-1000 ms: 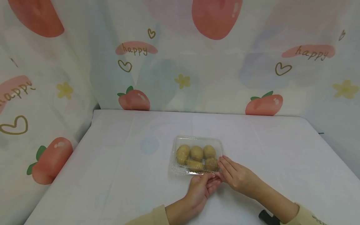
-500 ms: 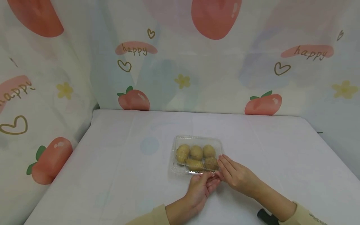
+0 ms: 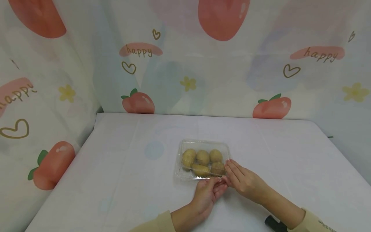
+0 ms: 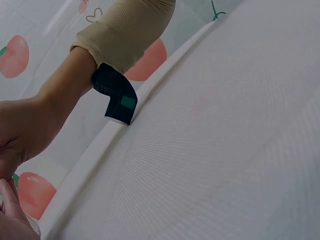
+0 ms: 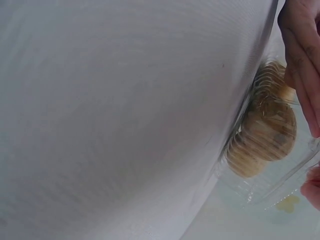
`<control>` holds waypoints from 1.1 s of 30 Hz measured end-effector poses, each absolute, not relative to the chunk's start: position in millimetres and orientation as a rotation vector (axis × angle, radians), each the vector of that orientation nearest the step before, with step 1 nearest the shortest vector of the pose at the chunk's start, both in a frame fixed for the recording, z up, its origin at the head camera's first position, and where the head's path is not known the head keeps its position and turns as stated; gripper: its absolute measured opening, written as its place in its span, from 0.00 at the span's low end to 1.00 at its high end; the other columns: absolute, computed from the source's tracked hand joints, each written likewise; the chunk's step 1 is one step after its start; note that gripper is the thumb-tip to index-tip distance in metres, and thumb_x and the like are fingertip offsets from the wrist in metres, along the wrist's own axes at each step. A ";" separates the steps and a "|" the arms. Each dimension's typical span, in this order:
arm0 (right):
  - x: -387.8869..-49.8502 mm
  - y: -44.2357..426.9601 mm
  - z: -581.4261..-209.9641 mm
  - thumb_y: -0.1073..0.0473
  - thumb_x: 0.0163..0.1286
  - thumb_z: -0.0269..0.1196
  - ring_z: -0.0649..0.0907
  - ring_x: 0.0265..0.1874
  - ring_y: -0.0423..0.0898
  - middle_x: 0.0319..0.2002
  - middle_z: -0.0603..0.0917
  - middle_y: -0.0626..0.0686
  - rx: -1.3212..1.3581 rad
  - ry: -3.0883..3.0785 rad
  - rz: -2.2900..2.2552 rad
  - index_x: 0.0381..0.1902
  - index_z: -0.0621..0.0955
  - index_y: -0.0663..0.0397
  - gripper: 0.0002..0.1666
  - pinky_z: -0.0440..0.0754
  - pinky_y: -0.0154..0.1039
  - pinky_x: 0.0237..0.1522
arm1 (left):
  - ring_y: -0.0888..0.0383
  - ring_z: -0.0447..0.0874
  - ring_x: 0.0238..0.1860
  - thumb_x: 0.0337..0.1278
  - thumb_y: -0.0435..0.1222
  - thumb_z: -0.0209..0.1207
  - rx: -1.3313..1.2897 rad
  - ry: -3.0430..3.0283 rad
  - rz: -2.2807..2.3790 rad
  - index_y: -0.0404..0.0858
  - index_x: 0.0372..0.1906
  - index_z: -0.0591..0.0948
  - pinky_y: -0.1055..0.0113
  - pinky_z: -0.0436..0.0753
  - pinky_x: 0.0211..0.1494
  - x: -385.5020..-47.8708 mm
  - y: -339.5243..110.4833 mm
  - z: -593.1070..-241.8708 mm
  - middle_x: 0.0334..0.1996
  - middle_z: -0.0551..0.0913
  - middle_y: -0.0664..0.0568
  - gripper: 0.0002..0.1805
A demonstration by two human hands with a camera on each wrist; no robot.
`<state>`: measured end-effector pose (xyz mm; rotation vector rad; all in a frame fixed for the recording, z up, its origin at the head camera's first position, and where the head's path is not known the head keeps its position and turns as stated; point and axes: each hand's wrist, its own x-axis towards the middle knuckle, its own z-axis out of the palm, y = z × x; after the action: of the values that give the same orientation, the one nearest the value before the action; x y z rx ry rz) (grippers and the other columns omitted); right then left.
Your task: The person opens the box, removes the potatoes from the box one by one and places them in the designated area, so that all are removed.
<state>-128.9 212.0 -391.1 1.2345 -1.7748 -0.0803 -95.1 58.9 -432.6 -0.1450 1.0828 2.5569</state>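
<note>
A clear plastic clamshell container lies on the white-covered table, with several round yellowish-brown, potato-like items inside. Its clear lid is down over them in the head view; whether every edge is fastened cannot be told. At the front right corner, my left hand pinches the rim between thumb and fingers. My right hand grips the same corner from the right, its fingers along the container's side and its thumb near the left fingertips. The right wrist view shows ribbed clear walls around the items.
The white tablecloth spreads around the container. A fabric backdrop printed with fruit and hearts hangs behind and at the sides. A black wrist device sits by the right sleeve.
Both hands stay at the container's front right corner. The container's front edge and the left fingertips shift very slightly away from the person; otherwise little differs.
</note>
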 end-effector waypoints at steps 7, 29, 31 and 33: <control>-129.8 208.5 -389.7 0.64 0.75 0.40 0.83 0.31 0.57 0.33 0.81 0.69 1.214 -1.762 -0.061 0.34 0.77 0.77 0.23 0.83 0.41 0.28 | 0.57 0.82 0.35 0.56 0.27 0.47 -0.154 1.085 2.557 0.30 0.30 0.75 0.66 0.79 0.46 -97.4 58.3 -432.3 0.31 0.82 0.43 0.07; -145.7 214.3 -365.6 0.51 0.74 0.47 0.82 0.35 0.53 0.37 0.82 0.60 1.064 -1.895 0.290 0.42 0.78 0.71 0.25 0.80 0.39 0.40 | 0.55 0.83 0.39 0.56 0.27 0.50 -0.164 1.040 2.538 0.32 0.30 0.76 0.68 0.78 0.48 -95.4 59.2 -437.0 0.35 0.83 0.38 0.04; -148.4 217.5 -365.6 0.50 0.73 0.48 0.82 0.37 0.52 0.39 0.82 0.59 1.038 -1.932 0.368 0.43 0.79 0.69 0.25 0.77 0.35 0.47 | 0.55 0.83 0.38 0.56 0.27 0.50 -0.160 1.033 2.539 0.32 0.30 0.76 0.68 0.78 0.48 -95.5 59.8 -437.4 0.35 0.83 0.38 0.05; -152.5 220.1 -364.3 0.49 0.73 0.48 0.82 0.38 0.52 0.39 0.82 0.58 1.016 -1.957 0.436 0.44 0.79 0.69 0.26 0.74 0.31 0.52 | 0.55 0.83 0.38 0.56 0.27 0.50 -0.156 1.029 2.540 0.33 0.29 0.76 0.68 0.78 0.48 -95.5 60.3 -437.3 0.34 0.83 0.39 0.05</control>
<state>-152.5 220.1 -364.3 1.0159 -1.9571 0.4362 -95.5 60.3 -437.3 -0.1558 1.0288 2.5398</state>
